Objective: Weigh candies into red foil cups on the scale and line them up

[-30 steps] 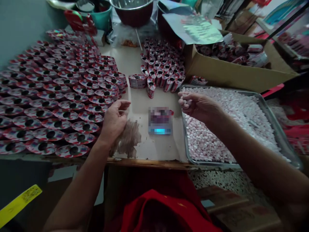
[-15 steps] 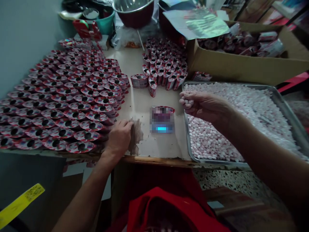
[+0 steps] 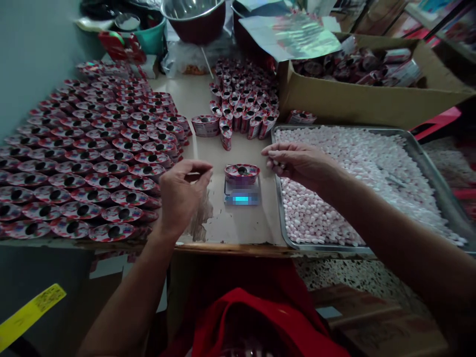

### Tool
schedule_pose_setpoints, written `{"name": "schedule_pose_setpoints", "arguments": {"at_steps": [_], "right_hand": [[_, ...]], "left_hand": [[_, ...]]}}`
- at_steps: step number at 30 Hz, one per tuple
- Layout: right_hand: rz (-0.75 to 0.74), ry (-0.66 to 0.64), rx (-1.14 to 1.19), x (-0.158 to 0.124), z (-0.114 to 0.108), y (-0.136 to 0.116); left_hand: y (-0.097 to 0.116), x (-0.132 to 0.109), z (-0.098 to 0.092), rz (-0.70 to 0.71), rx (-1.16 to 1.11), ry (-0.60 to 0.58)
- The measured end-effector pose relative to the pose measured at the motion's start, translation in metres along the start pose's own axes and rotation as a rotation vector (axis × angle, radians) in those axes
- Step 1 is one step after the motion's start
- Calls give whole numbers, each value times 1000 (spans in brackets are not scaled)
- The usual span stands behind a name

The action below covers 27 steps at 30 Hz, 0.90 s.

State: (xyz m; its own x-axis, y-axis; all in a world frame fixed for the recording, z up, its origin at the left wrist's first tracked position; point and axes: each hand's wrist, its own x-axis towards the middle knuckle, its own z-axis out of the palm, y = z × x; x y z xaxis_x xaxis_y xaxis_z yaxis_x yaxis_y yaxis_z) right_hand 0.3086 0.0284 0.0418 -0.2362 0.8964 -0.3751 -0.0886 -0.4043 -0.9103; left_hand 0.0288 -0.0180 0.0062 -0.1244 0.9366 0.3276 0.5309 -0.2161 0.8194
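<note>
A small red round container [image 3: 241, 172] sits on a little scale [image 3: 241, 195] with a lit blue display in the middle of the table. My left hand [image 3: 181, 196] hovers just left of it, fingers curled with thumb and forefinger apart, nothing visible in it. My right hand [image 3: 297, 162] is closed on a few white candies, held between the container and the metal tray [image 3: 279, 218] full of small white-pink candies [image 3: 357, 173].
Rows of red round containers [image 3: 85, 158] cover the table's left side. A cluster of small upright containers [image 3: 245, 104] stands behind the scale. A cardboard box [image 3: 357, 104] with packets is at the back right; bowls [image 3: 193, 15] are at the back.
My left hand rose from the table's front edge and now hovers beside the scale. My right hand shifted slightly left toward the container.
</note>
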Motion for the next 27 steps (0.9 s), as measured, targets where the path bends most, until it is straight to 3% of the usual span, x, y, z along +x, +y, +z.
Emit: {"name": "schedule_pose_setpoints", "arguments": {"at_steps": [4,9,12,17,22,27], "right_hand": [[-78,-53,-29,7,11,-4],[-258,-108,-426,16,28,-6],[-325,-124,-738,22,38,-7],[-316,-155,-1188,28,45,-11],[-296,-86,-1306,35,54,-20],[-293,-28,-1361,44,62,-23]], "left_hand": [[22,17,30,85,-157,-41],[21,24,56,101,-183,-157],[11,20,45,52,-156,-112],[-14,8,7,-12,-108,-43],[-28,4,-6,-105,-106,-18],[-25,8,-6,-47,-93,-33]]}}
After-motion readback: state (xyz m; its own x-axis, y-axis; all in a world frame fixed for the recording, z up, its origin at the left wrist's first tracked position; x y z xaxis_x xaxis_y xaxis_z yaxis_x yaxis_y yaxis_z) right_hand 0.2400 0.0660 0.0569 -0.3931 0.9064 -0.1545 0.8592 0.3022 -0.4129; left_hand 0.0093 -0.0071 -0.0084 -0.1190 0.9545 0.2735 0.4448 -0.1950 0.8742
